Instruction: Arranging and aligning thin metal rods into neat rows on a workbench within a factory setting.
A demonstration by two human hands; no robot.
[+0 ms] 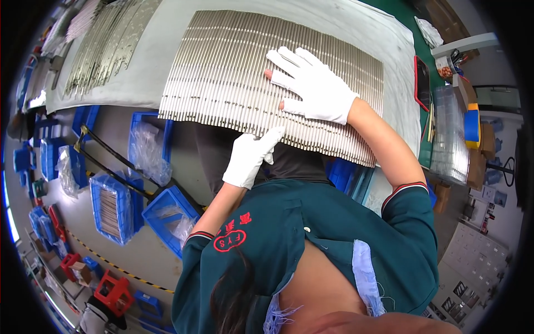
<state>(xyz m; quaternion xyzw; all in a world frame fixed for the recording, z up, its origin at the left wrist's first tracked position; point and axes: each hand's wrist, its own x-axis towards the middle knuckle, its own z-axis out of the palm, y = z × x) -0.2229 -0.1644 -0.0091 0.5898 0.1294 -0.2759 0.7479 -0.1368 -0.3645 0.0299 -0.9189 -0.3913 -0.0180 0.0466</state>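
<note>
Nearest to me I see a green shirt (311,234) and dark hair (231,300) at the lower edge, and both forearms go up from there toward the table.

The left hand (249,155), in a white glove, is at the near edge of the rods (222,78). Its fingers are loosely curled and the fingertips touch the ends of the rods at that edge. I cannot tell if it grips one rod or only presses against the ends.

A little farther, the right hand (314,83), also in a white glove, lies flat on top of the rods with the fingers spread wide and pointing left. It holds nothing; the palm rests on the row. Two fingertips of the glove look cut off, so bare skin shows there.

The rods are thin, silver and lie side by side in one wide sheet on a grey cloth (167,39) that covers the table. This sheet is in the middle of the view and its near edge is just above the left hand.

On the far left a second bundle of rods (105,39) lies on the same cloth, well apart from the hands.

Under the table on the left, blue bins (114,209) stand on the floor, some with clear plastic bags inside. On the right, a stack of clear trays (448,133) stands beside the cloth.
</note>
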